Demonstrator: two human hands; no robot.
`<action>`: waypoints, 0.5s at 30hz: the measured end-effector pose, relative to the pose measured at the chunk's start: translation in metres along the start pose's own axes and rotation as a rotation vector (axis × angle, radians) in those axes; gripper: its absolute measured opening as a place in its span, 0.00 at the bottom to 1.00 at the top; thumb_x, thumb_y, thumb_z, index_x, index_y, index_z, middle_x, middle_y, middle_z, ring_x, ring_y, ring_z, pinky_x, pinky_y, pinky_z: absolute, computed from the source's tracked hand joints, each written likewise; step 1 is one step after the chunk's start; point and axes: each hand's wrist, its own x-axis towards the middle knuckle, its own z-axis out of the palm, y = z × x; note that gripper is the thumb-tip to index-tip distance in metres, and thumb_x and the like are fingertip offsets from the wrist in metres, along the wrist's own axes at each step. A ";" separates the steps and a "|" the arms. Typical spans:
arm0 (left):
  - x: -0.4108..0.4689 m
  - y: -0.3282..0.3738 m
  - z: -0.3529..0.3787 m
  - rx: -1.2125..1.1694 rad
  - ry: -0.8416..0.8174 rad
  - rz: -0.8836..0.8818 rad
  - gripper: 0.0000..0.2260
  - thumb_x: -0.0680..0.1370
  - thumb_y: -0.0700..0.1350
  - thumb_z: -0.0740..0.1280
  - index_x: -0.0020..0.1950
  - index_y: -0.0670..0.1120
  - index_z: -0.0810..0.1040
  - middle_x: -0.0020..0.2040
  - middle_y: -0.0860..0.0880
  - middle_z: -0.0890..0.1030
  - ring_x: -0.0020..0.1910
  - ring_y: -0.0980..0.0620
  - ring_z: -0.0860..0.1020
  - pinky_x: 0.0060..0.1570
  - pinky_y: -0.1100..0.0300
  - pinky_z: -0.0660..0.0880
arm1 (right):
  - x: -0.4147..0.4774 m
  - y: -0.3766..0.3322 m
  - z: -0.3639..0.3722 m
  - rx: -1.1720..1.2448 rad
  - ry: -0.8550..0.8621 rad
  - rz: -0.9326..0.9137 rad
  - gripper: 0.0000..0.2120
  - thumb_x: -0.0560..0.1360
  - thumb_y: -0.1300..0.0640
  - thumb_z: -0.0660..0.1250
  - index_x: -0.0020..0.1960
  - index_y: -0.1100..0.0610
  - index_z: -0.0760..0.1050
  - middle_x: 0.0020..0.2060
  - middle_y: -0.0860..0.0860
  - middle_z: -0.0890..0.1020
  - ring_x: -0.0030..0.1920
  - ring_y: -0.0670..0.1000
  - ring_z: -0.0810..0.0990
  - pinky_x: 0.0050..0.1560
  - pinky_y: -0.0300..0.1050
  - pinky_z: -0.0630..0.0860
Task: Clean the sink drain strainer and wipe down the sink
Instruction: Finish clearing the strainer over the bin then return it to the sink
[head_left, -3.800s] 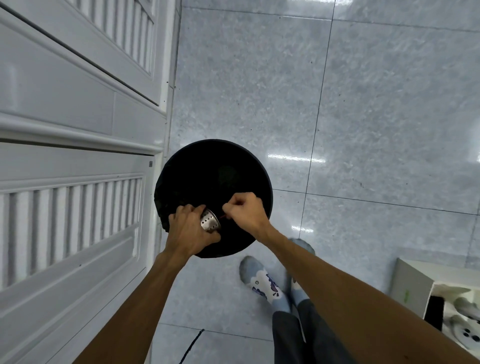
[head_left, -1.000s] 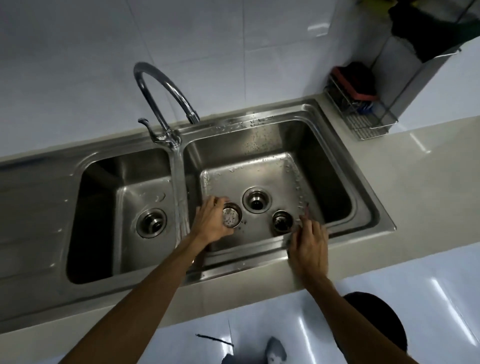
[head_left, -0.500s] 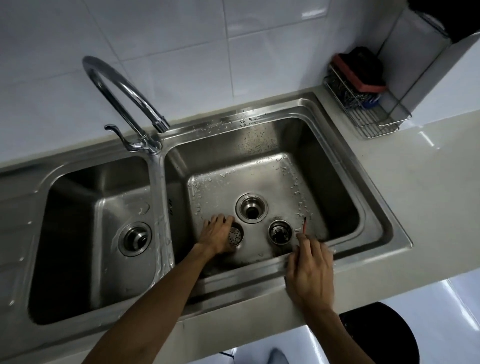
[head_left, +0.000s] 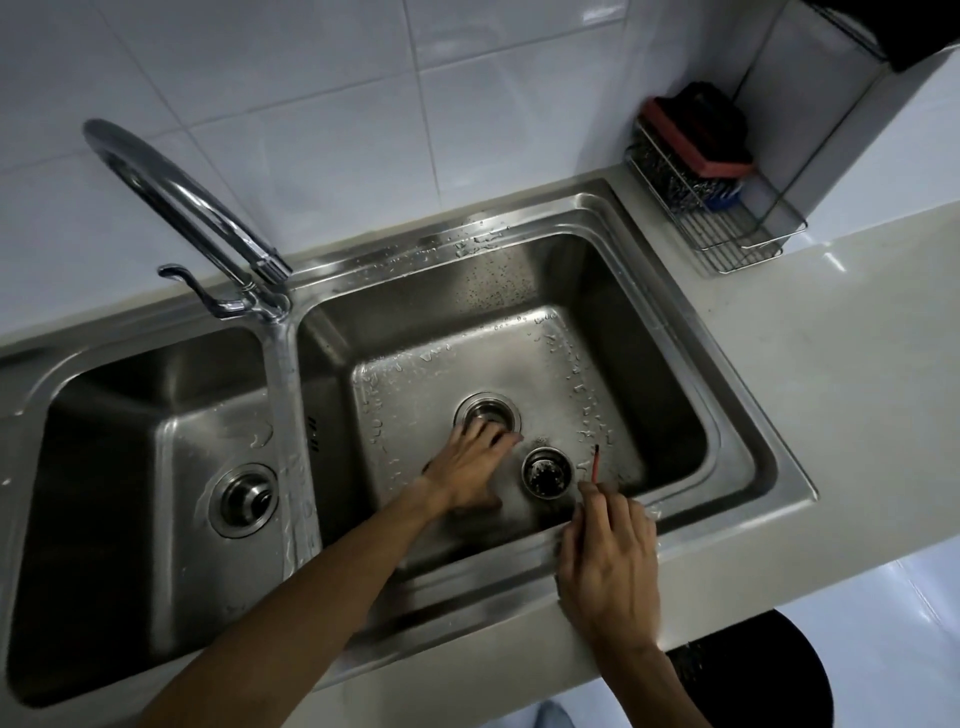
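Steel sink (head_left: 667, 415), blurred left hand (head_left: 467, 473) over drain (head_left: 485, 409), grip unclear, right hand (head_left: 608, 561) pinching red stick (head_left: 596, 463)

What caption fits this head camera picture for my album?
Left hand touches the drain of the wet right basin; right hand holds a thin red stick.
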 end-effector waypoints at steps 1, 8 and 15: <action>0.009 0.005 -0.003 0.055 -0.018 0.066 0.43 0.68 0.52 0.75 0.79 0.50 0.57 0.74 0.46 0.64 0.72 0.43 0.61 0.71 0.45 0.59 | 0.000 0.000 0.000 -0.006 -0.009 0.006 0.20 0.77 0.52 0.57 0.64 0.59 0.76 0.55 0.56 0.79 0.52 0.55 0.74 0.56 0.52 0.73; 0.056 0.022 -0.013 0.342 -0.014 0.375 0.28 0.82 0.41 0.60 0.80 0.53 0.54 0.76 0.46 0.64 0.71 0.44 0.65 0.68 0.49 0.64 | -0.002 0.003 0.005 0.009 -0.038 0.010 0.21 0.78 0.51 0.57 0.66 0.59 0.75 0.56 0.55 0.78 0.53 0.55 0.75 0.57 0.52 0.75; 0.063 0.026 -0.012 0.292 -0.130 0.451 0.36 0.75 0.53 0.70 0.79 0.56 0.56 0.73 0.46 0.66 0.68 0.45 0.66 0.68 0.49 0.64 | -0.002 0.007 0.006 0.011 -0.011 0.007 0.19 0.78 0.53 0.59 0.63 0.61 0.78 0.56 0.57 0.80 0.53 0.57 0.78 0.58 0.54 0.75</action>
